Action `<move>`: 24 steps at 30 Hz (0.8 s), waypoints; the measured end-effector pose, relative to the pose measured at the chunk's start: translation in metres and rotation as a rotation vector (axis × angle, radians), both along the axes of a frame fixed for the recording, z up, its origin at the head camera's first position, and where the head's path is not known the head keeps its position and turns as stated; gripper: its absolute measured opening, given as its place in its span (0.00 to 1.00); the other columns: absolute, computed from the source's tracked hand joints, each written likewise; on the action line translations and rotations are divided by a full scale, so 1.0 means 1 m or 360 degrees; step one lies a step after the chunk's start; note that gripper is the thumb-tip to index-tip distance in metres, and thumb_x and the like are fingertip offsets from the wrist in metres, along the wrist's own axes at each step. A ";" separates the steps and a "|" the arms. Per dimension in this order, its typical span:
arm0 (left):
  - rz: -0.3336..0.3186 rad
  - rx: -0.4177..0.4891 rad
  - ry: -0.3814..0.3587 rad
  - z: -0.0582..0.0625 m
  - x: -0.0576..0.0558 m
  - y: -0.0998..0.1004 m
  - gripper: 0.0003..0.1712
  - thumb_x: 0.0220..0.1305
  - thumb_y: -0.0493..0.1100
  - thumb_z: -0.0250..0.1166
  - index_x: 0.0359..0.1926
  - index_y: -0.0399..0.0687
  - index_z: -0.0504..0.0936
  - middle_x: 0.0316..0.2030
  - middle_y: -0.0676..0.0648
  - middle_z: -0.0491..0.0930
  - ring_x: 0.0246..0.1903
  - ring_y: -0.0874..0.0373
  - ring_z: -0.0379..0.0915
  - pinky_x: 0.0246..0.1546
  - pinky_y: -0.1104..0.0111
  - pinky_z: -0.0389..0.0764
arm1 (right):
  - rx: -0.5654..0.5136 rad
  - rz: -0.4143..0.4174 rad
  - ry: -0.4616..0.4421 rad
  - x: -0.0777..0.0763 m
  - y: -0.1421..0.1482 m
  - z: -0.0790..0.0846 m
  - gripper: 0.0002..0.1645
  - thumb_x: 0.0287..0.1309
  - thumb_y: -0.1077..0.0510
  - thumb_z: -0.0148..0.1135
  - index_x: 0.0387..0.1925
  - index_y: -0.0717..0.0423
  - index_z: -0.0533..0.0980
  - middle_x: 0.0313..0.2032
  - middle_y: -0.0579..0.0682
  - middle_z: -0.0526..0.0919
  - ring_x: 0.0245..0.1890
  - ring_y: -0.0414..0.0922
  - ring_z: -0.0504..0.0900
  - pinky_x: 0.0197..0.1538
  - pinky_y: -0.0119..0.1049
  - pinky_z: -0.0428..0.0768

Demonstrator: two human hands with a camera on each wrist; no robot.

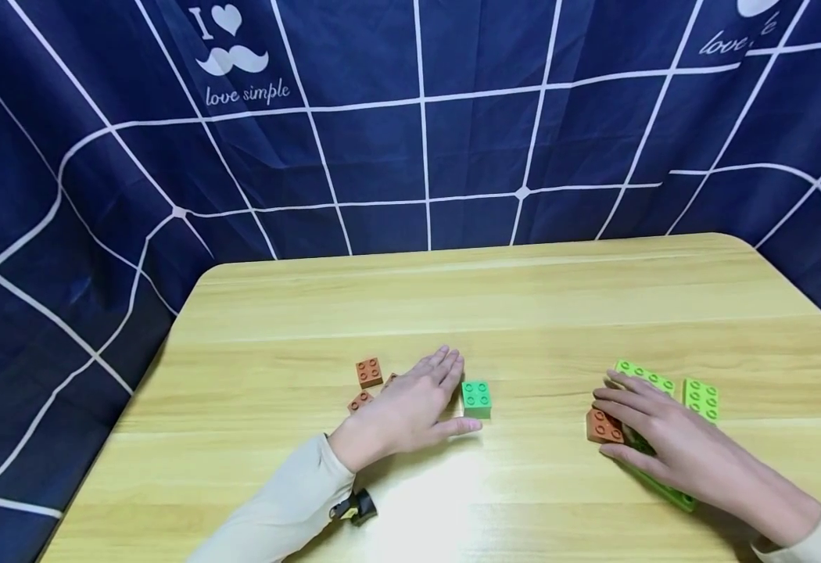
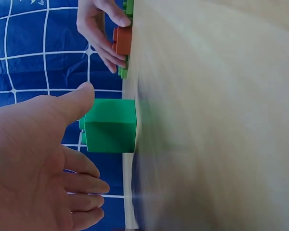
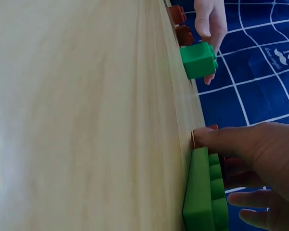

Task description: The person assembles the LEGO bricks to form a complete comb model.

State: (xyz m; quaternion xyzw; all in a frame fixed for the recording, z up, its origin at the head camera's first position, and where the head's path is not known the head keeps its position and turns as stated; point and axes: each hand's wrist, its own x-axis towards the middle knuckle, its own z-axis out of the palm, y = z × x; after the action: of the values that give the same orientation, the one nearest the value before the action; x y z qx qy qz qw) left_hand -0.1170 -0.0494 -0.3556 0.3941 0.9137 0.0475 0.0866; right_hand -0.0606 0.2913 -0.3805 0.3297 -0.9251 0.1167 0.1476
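Note:
My left hand (image 1: 417, 403) reaches beside a green toy brick (image 1: 477, 400), fingers straight and thumb spread. In the left wrist view the green brick stands upright on the table in front of the thumb, with the palm turned towards it. My right hand (image 1: 678, 442) holds an orange toy brick (image 1: 603, 427) between its thumb and fingers, low at the tabletop. Beneath and beside that hand lies a long light green brick (image 3: 198, 192), partly hidden by the palm. Another light green brick (image 1: 643, 377) shows past the fingertips.
Several orange bricks (image 1: 368, 371) lie left of the left hand, some half covered by it. One more light green brick (image 1: 701, 397) sits right of the right hand. The wooden table (image 1: 523, 305) is bordered by a dark blue grid curtain (image 1: 368, 156).

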 end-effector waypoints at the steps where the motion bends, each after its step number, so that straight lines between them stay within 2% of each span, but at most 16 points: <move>1: -0.0002 0.0000 -0.0004 0.000 0.000 0.000 0.52 0.67 0.73 0.38 0.73 0.35 0.50 0.73 0.37 0.47 0.73 0.46 0.38 0.72 0.59 0.44 | -0.0005 0.0011 0.0008 -0.001 0.000 0.000 0.32 0.43 0.47 0.76 0.49 0.60 0.80 0.53 0.60 0.79 0.60 0.58 0.70 0.68 0.18 0.39; 5: -0.0017 0.0019 0.0000 0.000 0.000 0.001 0.51 0.68 0.72 0.38 0.73 0.34 0.51 0.72 0.36 0.49 0.73 0.46 0.39 0.72 0.59 0.46 | -0.0001 0.0028 0.0022 -0.002 -0.002 0.000 0.30 0.45 0.46 0.76 0.45 0.61 0.81 0.50 0.59 0.81 0.54 0.60 0.73 0.66 0.15 0.39; 9: -0.0027 0.0034 0.0000 -0.001 0.000 0.001 0.49 0.69 0.71 0.38 0.72 0.34 0.52 0.72 0.36 0.49 0.73 0.46 0.40 0.72 0.58 0.47 | 0.0009 0.0030 0.0017 -0.003 -0.006 0.002 0.29 0.47 0.45 0.74 0.45 0.61 0.81 0.49 0.59 0.81 0.53 0.60 0.74 0.67 0.16 0.38; 11: -0.0029 0.0035 -0.0001 -0.002 0.000 0.001 0.49 0.69 0.70 0.39 0.72 0.34 0.52 0.72 0.36 0.49 0.73 0.46 0.40 0.72 0.58 0.47 | 0.0014 0.0026 0.0017 -0.004 -0.009 0.003 0.28 0.48 0.45 0.74 0.45 0.60 0.81 0.49 0.59 0.81 0.53 0.60 0.75 0.68 0.18 0.44; 13: -0.0030 0.0038 -0.0005 -0.003 0.000 0.001 0.49 0.69 0.70 0.39 0.72 0.34 0.52 0.72 0.36 0.49 0.73 0.46 0.39 0.72 0.58 0.46 | 0.0022 0.0028 0.0025 -0.005 -0.013 0.005 0.27 0.49 0.45 0.73 0.45 0.60 0.81 0.48 0.58 0.81 0.53 0.59 0.75 0.69 0.24 0.53; 15: -0.0031 0.0041 -0.0002 -0.003 0.000 0.002 0.48 0.70 0.69 0.39 0.72 0.34 0.53 0.72 0.36 0.50 0.73 0.46 0.40 0.72 0.58 0.47 | 0.0033 0.0035 0.0034 -0.007 -0.017 0.008 0.27 0.49 0.45 0.73 0.45 0.60 0.81 0.48 0.56 0.82 0.53 0.58 0.76 0.64 0.34 0.65; 17: -0.0034 0.0048 0.0010 -0.004 0.000 0.003 0.47 0.70 0.69 0.38 0.72 0.34 0.54 0.72 0.36 0.51 0.73 0.46 0.41 0.72 0.59 0.47 | 0.0046 0.0055 0.0047 -0.009 -0.021 0.011 0.27 0.50 0.45 0.73 0.45 0.60 0.81 0.47 0.57 0.82 0.52 0.58 0.77 0.58 0.44 0.73; 20: -0.0044 0.0066 0.0018 -0.004 0.000 0.004 0.46 0.71 0.67 0.39 0.71 0.34 0.55 0.71 0.36 0.53 0.73 0.46 0.42 0.72 0.58 0.49 | 0.0056 0.0087 0.0059 -0.012 -0.028 0.017 0.26 0.51 0.46 0.72 0.44 0.62 0.81 0.45 0.57 0.83 0.48 0.57 0.80 0.49 0.53 0.78; 24: -0.0071 0.0077 0.0053 -0.002 -0.002 0.006 0.43 0.72 0.65 0.40 0.70 0.33 0.58 0.70 0.35 0.56 0.72 0.45 0.45 0.71 0.59 0.51 | 0.0051 0.0111 0.0063 -0.018 -0.037 0.027 0.23 0.49 0.49 0.73 0.42 0.60 0.81 0.41 0.53 0.84 0.43 0.52 0.82 0.45 0.51 0.81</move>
State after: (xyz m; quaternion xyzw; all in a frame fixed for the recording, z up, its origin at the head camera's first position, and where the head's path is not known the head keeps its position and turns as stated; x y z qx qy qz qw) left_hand -0.1186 -0.0432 -0.3577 0.4172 0.9046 0.0611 0.0630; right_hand -0.0785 0.2541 -0.3539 0.3664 -0.9117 0.1003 0.1564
